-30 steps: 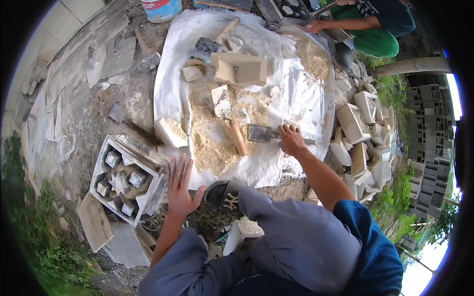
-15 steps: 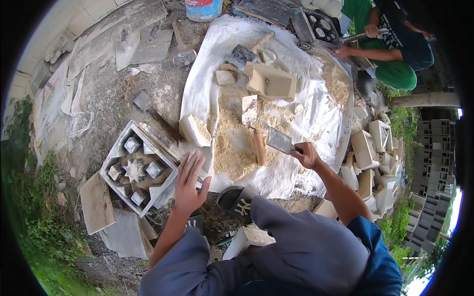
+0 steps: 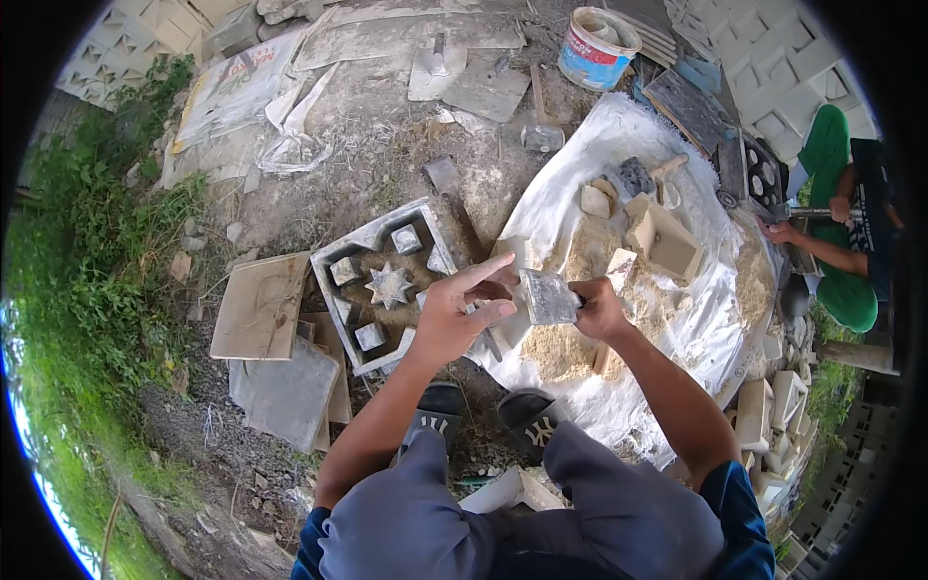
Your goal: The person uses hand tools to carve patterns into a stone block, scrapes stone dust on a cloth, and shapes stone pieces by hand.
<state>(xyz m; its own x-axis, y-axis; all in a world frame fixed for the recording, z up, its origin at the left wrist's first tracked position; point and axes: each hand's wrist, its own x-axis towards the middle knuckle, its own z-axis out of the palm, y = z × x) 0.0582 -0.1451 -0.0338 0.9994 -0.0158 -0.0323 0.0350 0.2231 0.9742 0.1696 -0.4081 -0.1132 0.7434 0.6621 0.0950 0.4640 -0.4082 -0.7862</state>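
In my right hand (image 3: 603,309) I grip the handle of a flat trowel (image 3: 549,297), its grey blade raised and pointing left. My left hand (image 3: 464,307) is just left of the blade, thumb and fingers apart; whether a fingertip touches the blade I cannot tell. Below and left of that hand lies a mould (image 3: 333,307), a square frame with a star-shaped core (image 3: 390,287) and several small blocks inside. Beneath the trowel, sandy powder (image 3: 556,353) is heaped on a white sheet (image 3: 541,198). A pale hollow block (image 3: 667,242) and a dark-headed hammer (image 3: 636,176) rest farther back.
Flat boards (image 3: 253,307) lie left of the mould. A paint bucket (image 3: 594,56) stands at the back, and a mallet (image 3: 542,137) lies on the ground. At right, another person (image 3: 851,227) holds a tool beside pale blocks (image 3: 768,411).
My view has swung left. The trowel has come up from the powder towards my left hand, which has lifted from beside the mould's edge.
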